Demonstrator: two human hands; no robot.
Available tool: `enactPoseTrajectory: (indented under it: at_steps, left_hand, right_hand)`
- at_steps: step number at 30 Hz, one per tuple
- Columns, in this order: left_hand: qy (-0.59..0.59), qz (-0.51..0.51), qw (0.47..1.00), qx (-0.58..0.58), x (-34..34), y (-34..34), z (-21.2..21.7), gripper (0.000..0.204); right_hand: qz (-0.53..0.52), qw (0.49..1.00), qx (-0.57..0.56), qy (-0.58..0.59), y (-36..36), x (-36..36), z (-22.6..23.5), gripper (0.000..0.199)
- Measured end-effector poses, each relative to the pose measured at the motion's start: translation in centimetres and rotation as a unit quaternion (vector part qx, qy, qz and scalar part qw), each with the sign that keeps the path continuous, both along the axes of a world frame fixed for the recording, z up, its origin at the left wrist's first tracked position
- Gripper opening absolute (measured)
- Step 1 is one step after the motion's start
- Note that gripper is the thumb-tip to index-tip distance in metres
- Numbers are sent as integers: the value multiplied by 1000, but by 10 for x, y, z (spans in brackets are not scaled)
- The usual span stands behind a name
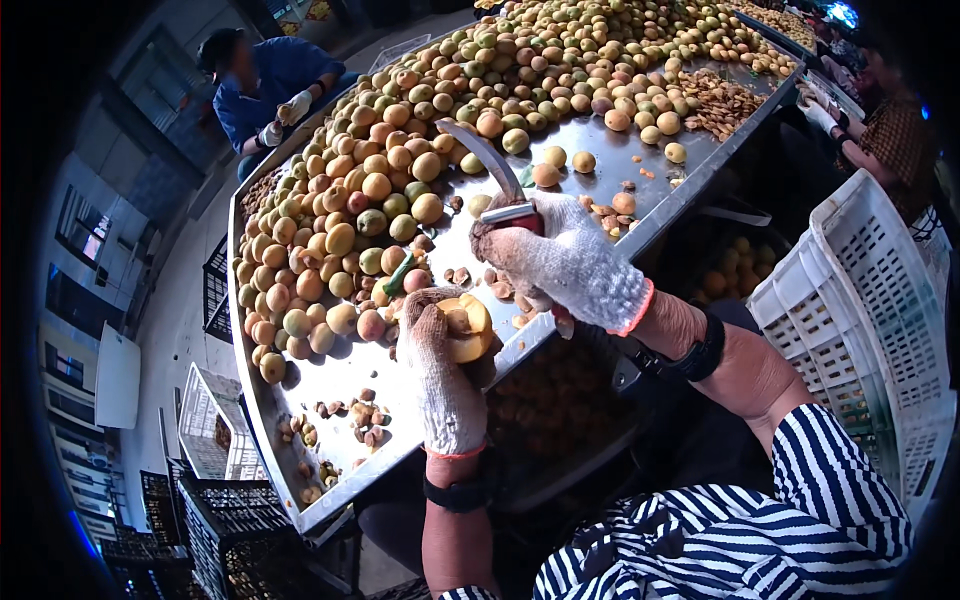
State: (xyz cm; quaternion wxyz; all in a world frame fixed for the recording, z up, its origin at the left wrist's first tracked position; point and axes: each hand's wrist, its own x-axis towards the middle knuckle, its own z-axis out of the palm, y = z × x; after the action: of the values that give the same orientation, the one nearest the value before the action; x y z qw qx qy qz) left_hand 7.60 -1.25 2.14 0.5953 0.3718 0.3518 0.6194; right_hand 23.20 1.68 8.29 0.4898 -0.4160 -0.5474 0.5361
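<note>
In the head view, the left hand (438, 365), gloved, grasps a cut-open fruit (468, 322) over the near edge of the metal bench (335, 392). The gloved right hand (565, 250) is clenched around the handle of a curved knife (488, 158), its blade angled toward the fruit pile (400, 150). Bare metal shows beyond the right hand and left of the left hand, where loose pits (368, 418) lie inside the raised rim. A white crate (835, 310) stands to the right, apart from the right hand.
</note>
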Motion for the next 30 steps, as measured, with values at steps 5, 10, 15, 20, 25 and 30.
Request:
enactPoseTrajectory:
  at_steps: [5, 10, 15, 20, 25, 30]
  left_hand:
    - [-85, 12, 996, -23, -1, -6, 15, 37]
    - [-155, -42, 986, -41, -13, 2, 6, 36]
    - [-194, -2, 979, -58, -10, 5, 9, 36]
    - [-246, -22, 969, -20, -18, 4, 10, 49]
    - [-256, 42, 965, -50, -15, 3, 31, 52]
    - [-272, 64, 959, -35, -31, 2, 16, 49]
  right_hand:
    - [276, 957, -29, -87, 0, 44, 9, 19]
    - [82, 981, -83, -155, -8, 25, 8, 24]
    - [63, 987, 45, -144, -3, 18, 8, 31]
    - [136, 977, 53, -154, -16, 6, 3, 22]
    - [64, 916, 300, -258, -35, -19, -9, 14]
    - [12, 896, 333, -293, -45, -42, -23, 15]
